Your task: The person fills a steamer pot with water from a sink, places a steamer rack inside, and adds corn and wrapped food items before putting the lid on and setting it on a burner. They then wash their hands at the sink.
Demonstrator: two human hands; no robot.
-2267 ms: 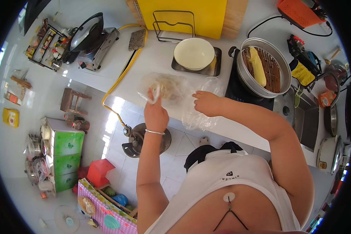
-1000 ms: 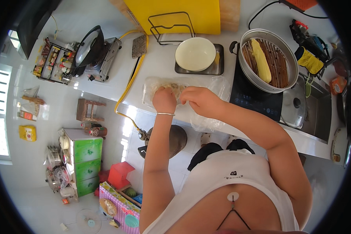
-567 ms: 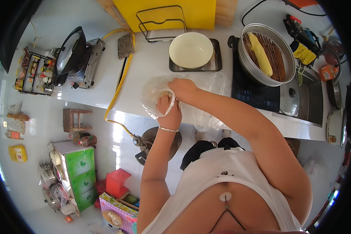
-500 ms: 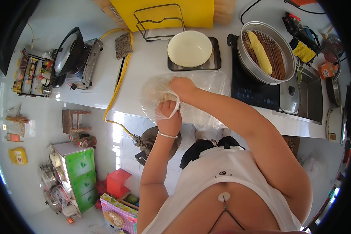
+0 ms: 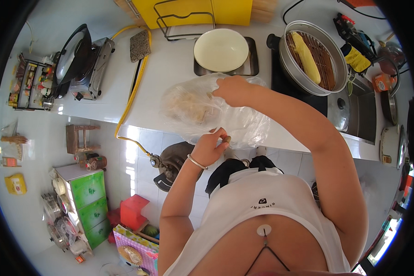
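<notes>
A clear plastic bag (image 5: 244, 117) lies on the white counter, with pale yellowish pieces (image 5: 188, 108) showing through its left part. My right hand (image 5: 234, 91) is closed on the bag's upper edge. By the counter's front edge, my left hand (image 5: 208, 148) pinches a small brown piece (image 5: 227, 138) between thumb and fingers, too small to name by kind. The bag's lower edge lies right against those fingers. Behind the bag, a cream-coloured bowl (image 5: 221, 49) stands on a dark tray (image 5: 253, 66).
A steamer pot (image 5: 340, 76) holding a long yellow roll (image 5: 306, 57) on slats sits on a black cooktop at right. A gas stove (image 5: 93, 69) with a wok stands left. The yellow hose (image 5: 131, 101) runs over the counter edge to a gas cylinder (image 5: 175, 161).
My left hand has come out of the bag's mouth and moved down and right, now with a small brown piece. My right hand has shifted slightly right and up along the bag.
</notes>
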